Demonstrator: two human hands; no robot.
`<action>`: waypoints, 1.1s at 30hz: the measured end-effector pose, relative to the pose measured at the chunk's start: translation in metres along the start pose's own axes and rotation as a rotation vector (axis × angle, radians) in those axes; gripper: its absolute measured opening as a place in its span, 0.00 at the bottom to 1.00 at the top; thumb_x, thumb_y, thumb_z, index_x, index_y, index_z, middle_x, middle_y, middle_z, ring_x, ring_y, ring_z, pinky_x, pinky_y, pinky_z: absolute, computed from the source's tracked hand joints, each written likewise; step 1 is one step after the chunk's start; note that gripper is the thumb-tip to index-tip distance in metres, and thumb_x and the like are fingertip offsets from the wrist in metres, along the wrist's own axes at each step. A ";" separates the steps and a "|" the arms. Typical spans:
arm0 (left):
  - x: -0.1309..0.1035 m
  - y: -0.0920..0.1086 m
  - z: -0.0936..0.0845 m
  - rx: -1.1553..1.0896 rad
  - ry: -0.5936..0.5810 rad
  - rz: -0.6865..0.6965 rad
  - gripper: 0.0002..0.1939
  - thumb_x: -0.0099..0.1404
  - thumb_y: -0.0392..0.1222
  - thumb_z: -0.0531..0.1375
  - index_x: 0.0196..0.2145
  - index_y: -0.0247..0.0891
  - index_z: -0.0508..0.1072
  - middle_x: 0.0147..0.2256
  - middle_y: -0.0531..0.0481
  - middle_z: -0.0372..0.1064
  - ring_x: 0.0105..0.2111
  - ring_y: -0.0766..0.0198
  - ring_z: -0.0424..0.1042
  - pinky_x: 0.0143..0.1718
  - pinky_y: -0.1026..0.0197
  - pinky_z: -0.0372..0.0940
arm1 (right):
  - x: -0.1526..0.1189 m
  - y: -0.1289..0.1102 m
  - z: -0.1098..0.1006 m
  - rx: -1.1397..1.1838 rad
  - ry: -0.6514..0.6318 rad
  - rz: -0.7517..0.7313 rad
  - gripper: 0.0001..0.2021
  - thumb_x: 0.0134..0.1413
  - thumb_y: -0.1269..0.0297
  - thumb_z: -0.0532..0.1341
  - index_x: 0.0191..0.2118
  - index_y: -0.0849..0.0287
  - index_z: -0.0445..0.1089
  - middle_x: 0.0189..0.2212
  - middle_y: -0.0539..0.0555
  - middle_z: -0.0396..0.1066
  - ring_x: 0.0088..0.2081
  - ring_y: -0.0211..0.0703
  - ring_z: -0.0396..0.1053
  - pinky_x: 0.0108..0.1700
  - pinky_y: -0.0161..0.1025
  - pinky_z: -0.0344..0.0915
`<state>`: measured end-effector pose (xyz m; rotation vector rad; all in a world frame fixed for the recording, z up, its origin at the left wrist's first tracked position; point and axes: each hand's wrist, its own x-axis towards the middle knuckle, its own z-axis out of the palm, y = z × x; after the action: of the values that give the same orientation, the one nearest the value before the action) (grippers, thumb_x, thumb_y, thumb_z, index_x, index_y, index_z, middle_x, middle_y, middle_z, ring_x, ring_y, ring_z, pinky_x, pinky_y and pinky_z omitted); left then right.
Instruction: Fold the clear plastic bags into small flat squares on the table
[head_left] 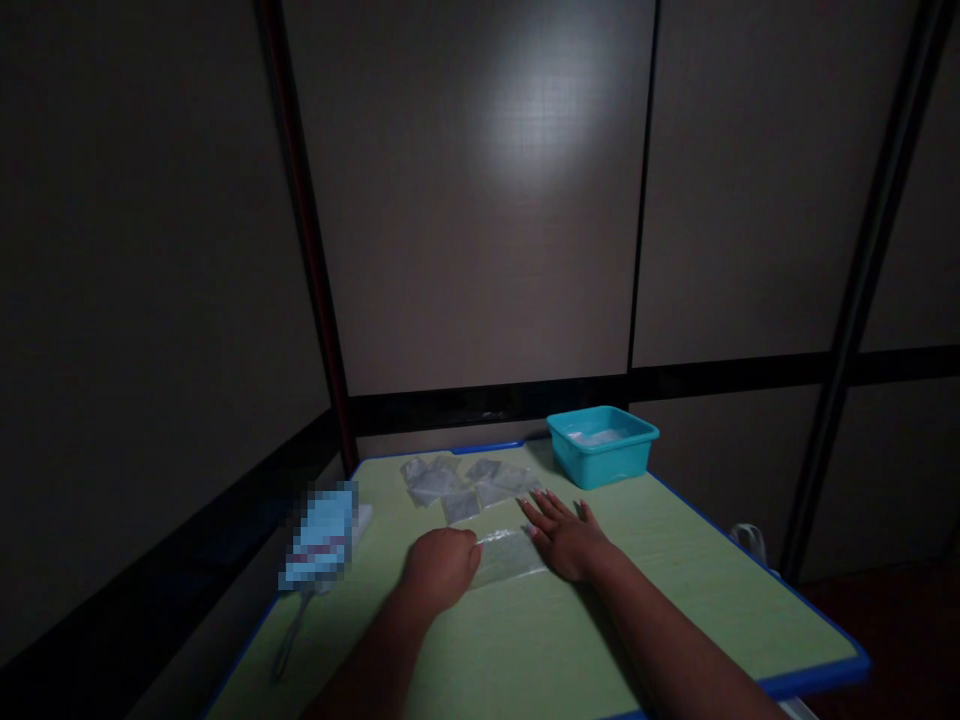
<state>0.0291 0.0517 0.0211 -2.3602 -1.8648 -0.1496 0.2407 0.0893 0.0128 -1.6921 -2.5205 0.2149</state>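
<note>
A clear plastic bag (510,560) lies on the green table (525,650) between my two hands. My left hand (442,570) is closed on the bag's left end, thumb toward the plastic. Fingers spread, my right hand (562,535) rests flat over the bag's right end. Just beyond my hands lie several small clear plastic bags (461,485), some overlapping. Whether they contain anything is too dim to tell.
A turquoise basin (604,450) with clear plastic inside stands at the table's back right. At the left edge lies a blurred-out light-blue item (322,535) with a cord-like strip (292,635). Dark panelled walls (480,250) close off the back and left.
</note>
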 end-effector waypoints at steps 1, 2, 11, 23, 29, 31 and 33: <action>0.000 -0.001 0.000 0.001 0.002 0.003 0.19 0.64 0.48 0.45 0.33 0.39 0.73 0.33 0.44 0.73 0.35 0.57 0.71 0.37 0.58 0.61 | -0.001 0.000 -0.001 -0.006 0.005 0.006 0.25 0.59 0.50 0.34 0.61 0.45 0.36 0.63 0.50 0.31 0.62 0.46 0.29 0.55 0.63 0.26; 0.000 -0.001 0.001 0.002 0.003 0.005 0.19 0.64 0.48 0.45 0.33 0.39 0.73 0.33 0.44 0.73 0.35 0.57 0.71 0.37 0.58 0.61 | -0.002 0.000 -0.002 -0.011 0.015 0.009 0.26 0.59 0.50 0.34 0.62 0.45 0.36 0.63 0.50 0.31 0.62 0.46 0.29 0.55 0.62 0.26; 0.001 -0.005 0.003 0.015 0.005 -0.002 0.20 0.64 0.48 0.44 0.33 0.39 0.73 0.33 0.44 0.73 0.35 0.57 0.71 0.36 0.59 0.61 | -0.013 -0.007 -0.011 0.065 0.017 -0.106 0.28 0.58 0.49 0.38 0.62 0.49 0.32 0.63 0.49 0.31 0.62 0.45 0.31 0.57 0.58 0.23; 0.002 -0.008 0.006 0.022 -0.011 0.003 0.20 0.64 0.48 0.43 0.33 0.39 0.73 0.34 0.43 0.72 0.36 0.56 0.71 0.37 0.57 0.61 | -0.010 0.001 -0.009 -0.024 -0.092 0.048 0.29 0.57 0.49 0.33 0.62 0.52 0.31 0.63 0.49 0.29 0.62 0.46 0.28 0.56 0.60 0.27; 0.002 -0.008 0.006 0.026 -0.005 0.008 0.20 0.64 0.48 0.43 0.33 0.40 0.72 0.33 0.44 0.72 0.35 0.56 0.71 0.36 0.57 0.61 | -0.010 0.003 -0.006 -0.077 -0.041 0.160 0.31 0.57 0.49 0.33 0.63 0.59 0.32 0.63 0.52 0.29 0.62 0.46 0.29 0.57 0.60 0.24; 0.002 -0.008 0.006 0.025 -0.003 0.006 0.20 0.64 0.48 0.44 0.33 0.40 0.73 0.33 0.44 0.72 0.35 0.56 0.71 0.36 0.57 0.61 | -0.011 0.001 -0.008 -0.086 -0.001 0.165 0.32 0.57 0.49 0.34 0.63 0.61 0.31 0.63 0.53 0.28 0.62 0.46 0.28 0.56 0.60 0.22; 0.002 -0.007 0.006 0.024 -0.003 0.000 0.19 0.64 0.48 0.44 0.33 0.40 0.73 0.33 0.44 0.72 0.35 0.56 0.71 0.36 0.58 0.61 | -0.013 -0.002 -0.009 -0.074 0.024 0.102 0.32 0.57 0.48 0.34 0.63 0.60 0.30 0.62 0.52 0.26 0.62 0.45 0.27 0.56 0.61 0.20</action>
<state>0.0225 0.0565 0.0158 -2.3459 -1.8570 -0.1234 0.2456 0.0771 0.0218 -1.8410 -2.4564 0.1095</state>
